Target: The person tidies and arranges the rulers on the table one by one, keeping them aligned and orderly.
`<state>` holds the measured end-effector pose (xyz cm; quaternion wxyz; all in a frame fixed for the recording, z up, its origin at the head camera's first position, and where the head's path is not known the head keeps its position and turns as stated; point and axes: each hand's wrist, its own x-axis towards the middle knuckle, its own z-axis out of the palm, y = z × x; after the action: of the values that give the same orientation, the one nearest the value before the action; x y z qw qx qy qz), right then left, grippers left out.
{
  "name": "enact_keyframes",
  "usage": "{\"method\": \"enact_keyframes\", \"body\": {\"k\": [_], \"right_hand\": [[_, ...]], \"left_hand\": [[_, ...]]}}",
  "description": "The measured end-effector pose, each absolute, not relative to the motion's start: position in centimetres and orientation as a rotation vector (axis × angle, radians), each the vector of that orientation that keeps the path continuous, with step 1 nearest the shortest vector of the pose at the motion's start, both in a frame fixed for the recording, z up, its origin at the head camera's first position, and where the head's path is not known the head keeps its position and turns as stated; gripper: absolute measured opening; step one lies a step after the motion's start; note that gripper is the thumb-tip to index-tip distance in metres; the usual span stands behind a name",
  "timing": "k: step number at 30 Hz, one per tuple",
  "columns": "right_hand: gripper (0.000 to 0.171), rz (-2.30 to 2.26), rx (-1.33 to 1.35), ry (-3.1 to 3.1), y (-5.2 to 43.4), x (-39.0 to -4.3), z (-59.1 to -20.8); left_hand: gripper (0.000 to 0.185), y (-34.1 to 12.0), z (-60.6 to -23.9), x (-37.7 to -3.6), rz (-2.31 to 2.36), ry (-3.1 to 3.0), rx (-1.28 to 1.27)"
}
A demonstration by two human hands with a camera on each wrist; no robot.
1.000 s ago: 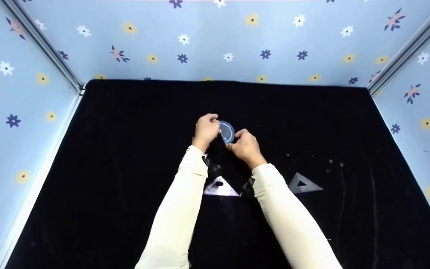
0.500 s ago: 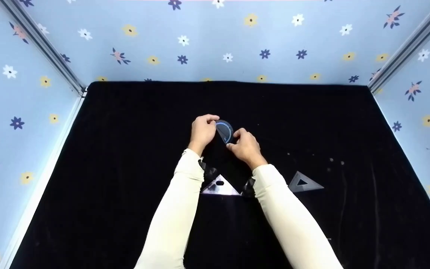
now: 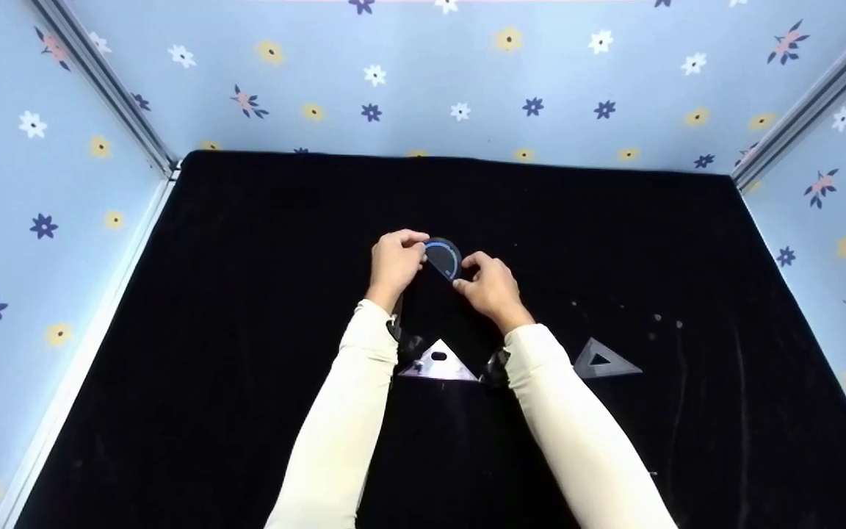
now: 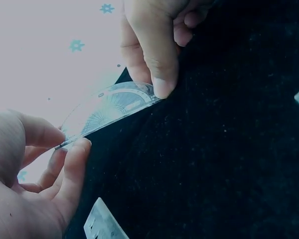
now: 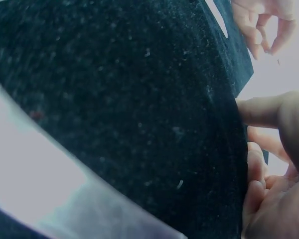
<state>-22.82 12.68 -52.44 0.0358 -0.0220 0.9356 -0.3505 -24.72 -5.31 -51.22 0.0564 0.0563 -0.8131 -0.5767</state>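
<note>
A clear protractor [image 3: 443,258] with a blue scale band shows between both hands in the head view. My left hand [image 3: 396,263] pinches its upper left end between thumb and fingers. At the lower right end, my right hand [image 3: 491,286] pinches the other corner. From the left wrist, the protractor [image 4: 109,109] spans from the left hand [image 4: 35,169] to the right thumb [image 4: 162,84], tilted, its straight edge toward the lower right. The right wrist view shows the right hand [image 5: 279,164] at its edge, with the left hand [image 5: 266,20] farther up.
A shiny clear set square [image 3: 452,365] lies on the black cloth [image 3: 283,294] between the forearms. Beyond the right forearm lies a grey set square [image 3: 617,365] with a triangular cutout. Flower-patterned walls [image 3: 438,73] rise at the back and sides.
My left hand has shifted slightly left along the protractor to its upper end, and the protractor's tilt has changed, its face now looking darker. The right hand keeps its pinch.
</note>
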Motion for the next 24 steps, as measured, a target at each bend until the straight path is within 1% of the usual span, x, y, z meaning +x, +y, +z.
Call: {"method": "enact_keyframes", "body": {"k": [13,24], "right_hand": [[0.030,-1.179,-0.131,2.859,12.7,-22.7,-52.3],[0.024,-1.277,-0.067,2.782,12.3,-22.5,-51.7]], "left_hand": [[0.018,-6.0,-52.5,-23.7,-1.980,-2.299,0.317],[0.017,-6.2,-52.7,-22.9,-2.196,-2.080,0.373]]}}
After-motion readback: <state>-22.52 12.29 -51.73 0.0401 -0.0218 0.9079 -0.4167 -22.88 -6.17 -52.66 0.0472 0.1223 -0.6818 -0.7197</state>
